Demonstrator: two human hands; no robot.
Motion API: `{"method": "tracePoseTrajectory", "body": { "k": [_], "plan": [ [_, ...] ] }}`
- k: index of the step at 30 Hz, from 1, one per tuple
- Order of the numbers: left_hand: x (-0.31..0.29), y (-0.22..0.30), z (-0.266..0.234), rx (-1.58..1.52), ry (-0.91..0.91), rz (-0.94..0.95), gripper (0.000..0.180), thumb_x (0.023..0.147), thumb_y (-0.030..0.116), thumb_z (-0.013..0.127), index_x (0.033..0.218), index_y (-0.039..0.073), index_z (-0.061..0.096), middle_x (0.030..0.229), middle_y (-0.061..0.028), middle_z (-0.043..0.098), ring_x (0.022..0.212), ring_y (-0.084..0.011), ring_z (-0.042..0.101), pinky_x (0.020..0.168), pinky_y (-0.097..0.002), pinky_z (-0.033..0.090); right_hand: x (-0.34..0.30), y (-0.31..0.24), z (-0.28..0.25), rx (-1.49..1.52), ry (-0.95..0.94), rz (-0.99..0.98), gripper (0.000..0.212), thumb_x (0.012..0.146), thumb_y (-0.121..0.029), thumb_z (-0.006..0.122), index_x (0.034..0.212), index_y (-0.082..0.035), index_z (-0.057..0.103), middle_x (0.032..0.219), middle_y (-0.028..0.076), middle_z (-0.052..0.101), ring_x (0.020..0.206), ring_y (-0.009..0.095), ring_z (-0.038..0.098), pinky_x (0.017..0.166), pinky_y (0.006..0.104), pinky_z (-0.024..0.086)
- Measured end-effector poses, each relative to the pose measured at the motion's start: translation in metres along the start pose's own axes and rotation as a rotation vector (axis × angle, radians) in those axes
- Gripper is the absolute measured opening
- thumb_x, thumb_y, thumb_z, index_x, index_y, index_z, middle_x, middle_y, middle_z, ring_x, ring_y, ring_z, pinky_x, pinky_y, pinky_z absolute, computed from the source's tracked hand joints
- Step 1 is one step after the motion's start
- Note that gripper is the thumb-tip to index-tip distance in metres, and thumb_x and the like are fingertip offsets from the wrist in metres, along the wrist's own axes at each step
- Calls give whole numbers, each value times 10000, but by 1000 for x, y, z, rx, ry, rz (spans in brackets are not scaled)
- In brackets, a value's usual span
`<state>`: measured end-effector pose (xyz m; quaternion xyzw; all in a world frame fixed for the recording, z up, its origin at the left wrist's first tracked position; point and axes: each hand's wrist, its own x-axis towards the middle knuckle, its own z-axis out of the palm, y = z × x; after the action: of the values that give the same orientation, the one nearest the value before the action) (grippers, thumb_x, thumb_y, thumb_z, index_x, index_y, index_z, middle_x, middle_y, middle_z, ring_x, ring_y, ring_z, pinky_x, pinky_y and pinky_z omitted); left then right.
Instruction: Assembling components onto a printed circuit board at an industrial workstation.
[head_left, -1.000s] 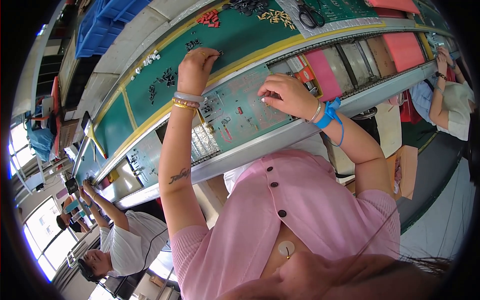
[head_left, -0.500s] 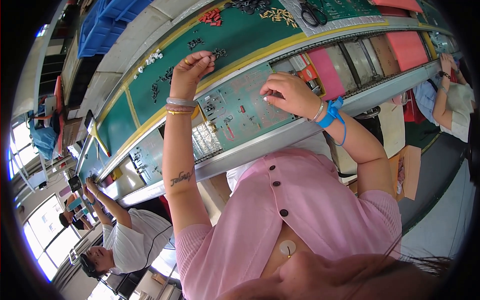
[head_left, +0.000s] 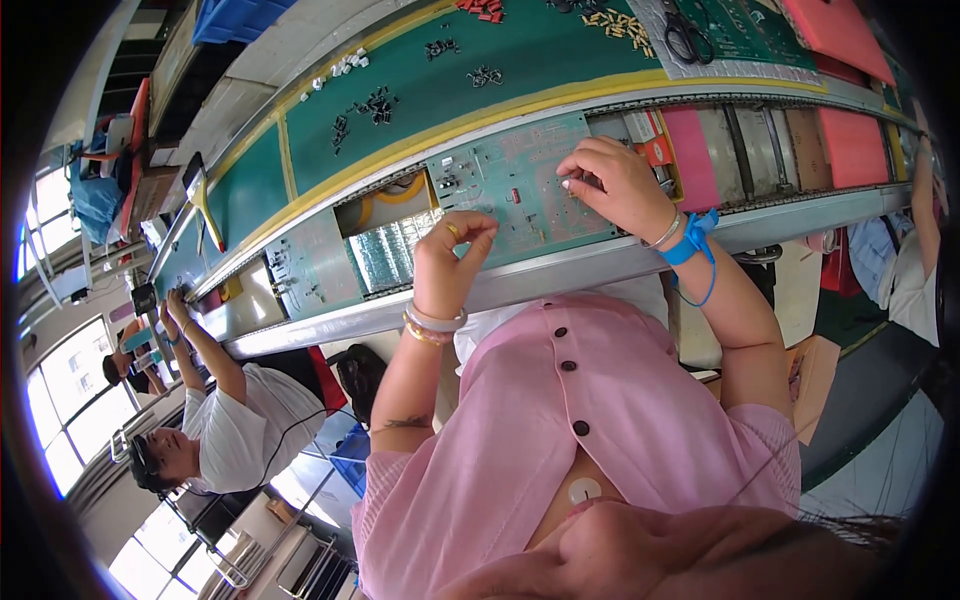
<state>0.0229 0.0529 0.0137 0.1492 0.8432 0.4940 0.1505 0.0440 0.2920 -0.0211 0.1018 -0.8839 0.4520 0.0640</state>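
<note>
A green circuit board point(head_left: 545, 150) lies on the rail line before me, with small parts standing on it, one of them a red component point(head_left: 514, 195). My left hand point(head_left: 450, 262) hovers by the board's near left edge, thumb and fingertips pinched together; whatever they hold is too small to make out. Over the board's right end is my right hand point(head_left: 622, 185), its fingers curled in toward the thumb, and their contents cannot be made out either. A blue strap point(head_left: 690, 240) circles my right wrist.
Beyond the rail, a green bench holds black component piles point(head_left: 377, 106), black leaded parts point(head_left: 485, 76), white parts point(head_left: 348, 63), red parts point(head_left: 482, 9) and brass-coloured pieces point(head_left: 617, 30). Scissors point(head_left: 688, 42) lie far right. A person point(head_left: 255, 415) in white works at left, another at the right edge.
My left hand has come back from the black leaded parts on the bench to the board's near left edge, still pinched. My right hand stays over the board. The whole view has shifted.
</note>
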Motion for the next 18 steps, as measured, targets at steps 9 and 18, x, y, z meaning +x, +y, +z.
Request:
{"method": "tracePoseTrajectory", "body": {
  "k": [9,18],
  "plan": [
    [-22,-1,39,183,250,80,96,704,-17,651,791,23,639,820,-70,639,696,-188,625,643,-272,489,1,-1,4,-34,34,-62,143,694,-14,648,815,-57,585,748,47,555,720,216,550,645,326,443],
    [-23,2,57,340,314,69,95,689,14,670,765,59,636,760,-46,643,666,-187,612,623,-286,475,-4,2,7,-47,86,-76,128,706,-47,644,815,-75,583,772,38,561,771,232,544,650,346,451]
  ]
}}
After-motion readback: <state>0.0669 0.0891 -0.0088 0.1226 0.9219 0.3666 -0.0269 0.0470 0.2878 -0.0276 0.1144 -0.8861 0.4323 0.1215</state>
